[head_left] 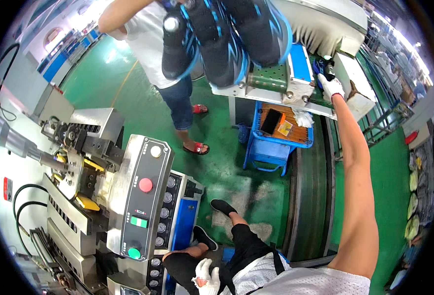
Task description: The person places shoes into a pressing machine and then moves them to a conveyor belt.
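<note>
My right arm stretches far forward to the conveyor. The white-gloved right hand [332, 87] is at a dark blue and black shoe [320, 66], its thumb and fingers around the near end; part of the grip is hidden. My left hand [207, 278], in a white glove with a reddish patch showing, hangs over my lap with its fingers apart and nothing in them. Close at the top are several black shoes [217, 54] with bright blue trim. They hide part of a co-worker [150, 44] in a white shirt standing beyond.
On the left stands a metal press machine [74, 172] with a button panel [143, 196]. A blue stool [271, 155] carries a tray holding a black phone-like object [272, 121]. The perforated conveyor end [268, 79] and white housing [352, 83] lie ahead, with a dark floor track [308, 196] beside me.
</note>
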The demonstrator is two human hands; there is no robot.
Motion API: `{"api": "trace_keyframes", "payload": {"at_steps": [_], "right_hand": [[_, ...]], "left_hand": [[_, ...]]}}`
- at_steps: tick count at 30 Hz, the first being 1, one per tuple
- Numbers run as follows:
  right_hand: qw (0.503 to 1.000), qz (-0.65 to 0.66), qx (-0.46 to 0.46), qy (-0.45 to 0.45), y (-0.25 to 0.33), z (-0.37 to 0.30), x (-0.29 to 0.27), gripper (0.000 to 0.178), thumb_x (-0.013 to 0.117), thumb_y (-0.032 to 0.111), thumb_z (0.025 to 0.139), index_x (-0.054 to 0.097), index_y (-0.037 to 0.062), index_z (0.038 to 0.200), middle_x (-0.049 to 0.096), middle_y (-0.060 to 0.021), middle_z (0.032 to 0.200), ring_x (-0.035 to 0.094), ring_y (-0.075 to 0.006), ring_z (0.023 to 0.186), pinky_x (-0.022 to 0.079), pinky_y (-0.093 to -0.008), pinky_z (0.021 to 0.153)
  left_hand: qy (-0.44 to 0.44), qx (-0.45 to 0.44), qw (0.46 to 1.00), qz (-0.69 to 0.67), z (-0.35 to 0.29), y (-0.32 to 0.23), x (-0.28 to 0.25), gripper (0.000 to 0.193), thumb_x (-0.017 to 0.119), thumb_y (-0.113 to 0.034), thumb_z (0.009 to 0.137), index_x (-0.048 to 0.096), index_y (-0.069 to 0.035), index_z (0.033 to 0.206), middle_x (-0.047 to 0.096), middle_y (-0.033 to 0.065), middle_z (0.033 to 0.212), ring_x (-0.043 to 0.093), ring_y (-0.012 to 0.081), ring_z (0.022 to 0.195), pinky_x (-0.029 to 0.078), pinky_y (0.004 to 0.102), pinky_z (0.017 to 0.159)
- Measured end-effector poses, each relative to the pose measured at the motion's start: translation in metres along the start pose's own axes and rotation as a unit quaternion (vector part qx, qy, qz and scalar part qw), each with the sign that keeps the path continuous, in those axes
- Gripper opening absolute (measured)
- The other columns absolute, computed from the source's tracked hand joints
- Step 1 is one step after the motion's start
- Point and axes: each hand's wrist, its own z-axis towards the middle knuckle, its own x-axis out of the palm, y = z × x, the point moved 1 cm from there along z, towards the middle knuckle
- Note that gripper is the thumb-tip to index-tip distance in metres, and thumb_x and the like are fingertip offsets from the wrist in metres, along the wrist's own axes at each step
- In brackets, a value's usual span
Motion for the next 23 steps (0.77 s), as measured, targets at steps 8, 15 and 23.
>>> {"api": "trace_keyframes", "payload": {"at_steps": [8, 15, 23], "right_hand": [[0.834, 0.501, -0.123, 0.195, 0.051, -0.193, 0.0, 0.077, 0.063, 0.049, 0.104, 0.043, -0.0049, 0.155, 0.062, -0.0234, 0.142, 0.064, -0.0312, 0.127, 0.049, -0.0442, 0.108], [0.464, 0.679, -0.178, 0.541, 0.131, -0.228, -0.038, 0.101, 0.043, 0.072, 0.104, 0.03, -0.0126, 0.157, 0.047, -0.0244, 0.157, 0.054, -0.0327, 0.138, 0.042, -0.0471, 0.118], [0.481, 0.716, -0.085, 0.499, 0.1, -0.309, -0.008, 0.061, 0.064, 0.032, 0.104, 0.047, 0.0033, 0.155, 0.063, -0.0157, 0.144, 0.066, -0.0277, 0.126, 0.053, -0.0436, 0.11]], "left_hand": [[-0.167, 0.178, 0.969, -0.044, 0.11, -0.088, -0.089, 0.05, 0.072, -0.004, 0.09, 0.06, 0.002, 0.139, 0.062, 0.0239, 0.139, 0.061, 0.0402, 0.128, 0.047, 0.0463, 0.111], [-0.216, 0.248, 0.939, -0.099, 0.344, -0.207, -0.185, 0.047, 0.054, -0.025, 0.109, 0.054, -0.001, 0.149, 0.06, 0.0198, 0.148, 0.058, 0.0283, 0.137, 0.043, 0.04, 0.116], [-0.02, 0.029, 0.967, -0.252, 0.453, -0.142, -0.121, 0.069, 0.041, -0.06, 0.109, 0.049, -0.013, 0.158, 0.055, 0.0233, 0.155, 0.05, 0.0408, 0.144, 0.034, 0.0456, 0.122]]}}
